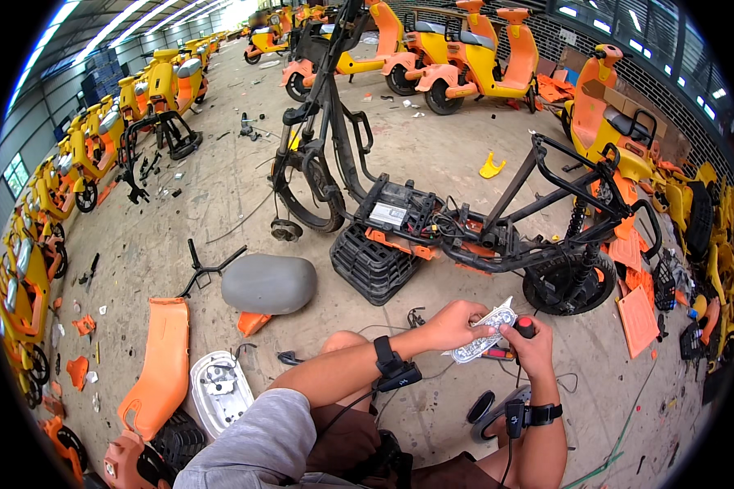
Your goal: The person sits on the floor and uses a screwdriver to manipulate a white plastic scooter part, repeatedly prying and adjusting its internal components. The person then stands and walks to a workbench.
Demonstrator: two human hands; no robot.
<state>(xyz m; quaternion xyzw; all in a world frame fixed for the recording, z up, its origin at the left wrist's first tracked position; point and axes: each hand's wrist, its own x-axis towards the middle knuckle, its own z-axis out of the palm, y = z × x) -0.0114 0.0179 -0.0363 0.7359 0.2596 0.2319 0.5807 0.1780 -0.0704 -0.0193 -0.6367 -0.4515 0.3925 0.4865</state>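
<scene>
My left hand (455, 324) grips one end of an oblong silver-and-clear lamp unit (483, 336), which is tilted up. At its other side my right hand (530, 346) is closed round a red-and-black tool handle (525, 327); the tool's working end is hidden. My right thumb lies against the lamp unit's edge. Just under the lamp unit, a small red-and-dark object (497, 353) shows in part. Beyond my hands stands a stripped black scooter frame (497, 236) with its wheels on and a battery tray (395, 208) in the middle.
A black crate (375, 265) props the frame. To my left lie a grey seat (269, 284), a long orange panel (159, 359) and a white oval shell (222, 395). Thin cables trail near my hands. Yellow-and-orange scooters (485, 53) line the sides; loose panels (636, 319) pile up at right.
</scene>
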